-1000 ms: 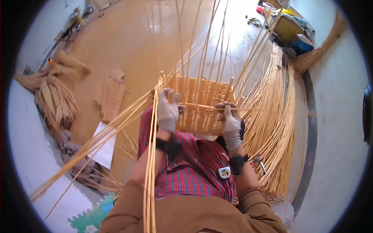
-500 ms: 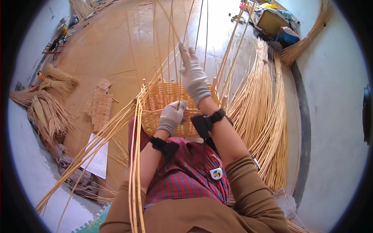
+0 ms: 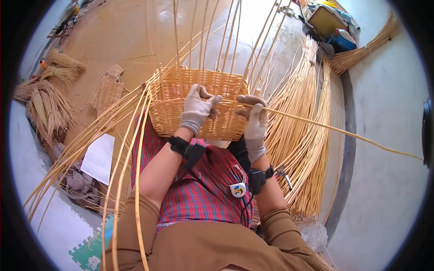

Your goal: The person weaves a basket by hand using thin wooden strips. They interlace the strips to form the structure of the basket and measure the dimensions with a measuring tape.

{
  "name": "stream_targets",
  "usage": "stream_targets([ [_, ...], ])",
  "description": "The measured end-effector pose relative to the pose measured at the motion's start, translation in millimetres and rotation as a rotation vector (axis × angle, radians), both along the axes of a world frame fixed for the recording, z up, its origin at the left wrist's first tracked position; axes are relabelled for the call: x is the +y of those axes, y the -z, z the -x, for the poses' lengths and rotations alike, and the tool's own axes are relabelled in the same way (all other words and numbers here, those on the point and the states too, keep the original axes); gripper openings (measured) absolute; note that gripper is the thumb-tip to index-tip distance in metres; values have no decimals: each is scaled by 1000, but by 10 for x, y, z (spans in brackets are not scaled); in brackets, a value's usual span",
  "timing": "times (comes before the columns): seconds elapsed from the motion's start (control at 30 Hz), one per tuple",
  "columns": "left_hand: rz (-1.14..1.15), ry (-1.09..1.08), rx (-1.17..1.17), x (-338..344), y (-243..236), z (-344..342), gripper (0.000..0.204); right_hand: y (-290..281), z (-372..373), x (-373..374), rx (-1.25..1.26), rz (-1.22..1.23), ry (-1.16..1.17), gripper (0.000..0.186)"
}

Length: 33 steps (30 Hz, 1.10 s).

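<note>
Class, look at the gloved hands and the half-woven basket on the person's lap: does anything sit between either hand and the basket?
Nothing visible does. The left hand and the right hand both rest on the near wall of the basket. The right hand also grips a long cane running off to the right.

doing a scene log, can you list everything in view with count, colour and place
half-woven basket: one, tan, on the lap, upright stakes sticking up
long cane strand: one, pale yellow, from the right hand out to the right
loose cane pile: one, yellow, floor on the right
straw bundles: several, brown, floor at left
small woven piece: one, tan, floor left of the basket
paper sheet: one, white, floor at left
left hand: grey glove, on the basket's near wall
right hand: grey glove, gripping the strand
</note>
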<state>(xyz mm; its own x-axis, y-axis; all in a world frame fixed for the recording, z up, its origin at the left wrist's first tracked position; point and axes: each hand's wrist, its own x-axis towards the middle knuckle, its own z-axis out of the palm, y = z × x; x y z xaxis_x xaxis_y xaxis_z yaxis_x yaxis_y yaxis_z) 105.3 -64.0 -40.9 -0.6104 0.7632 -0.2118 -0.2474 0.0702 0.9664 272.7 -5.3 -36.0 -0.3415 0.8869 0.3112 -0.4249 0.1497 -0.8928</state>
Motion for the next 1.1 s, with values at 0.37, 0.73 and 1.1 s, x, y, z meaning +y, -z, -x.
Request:
stream_targets([
  [0.37, -244, -46, 15, -53, 375, 42, 37, -124, 132, -519, -62, -80, 83, 18],
  [0.73, 259, 252, 1127, 257, -284, -362, 42, 30, -719, 346, -60, 300, 217, 18],
  [1.1, 422, 480, 319, 415, -177, -303, 34, 269, -790, 622, -122, 365, 241, 17],
])
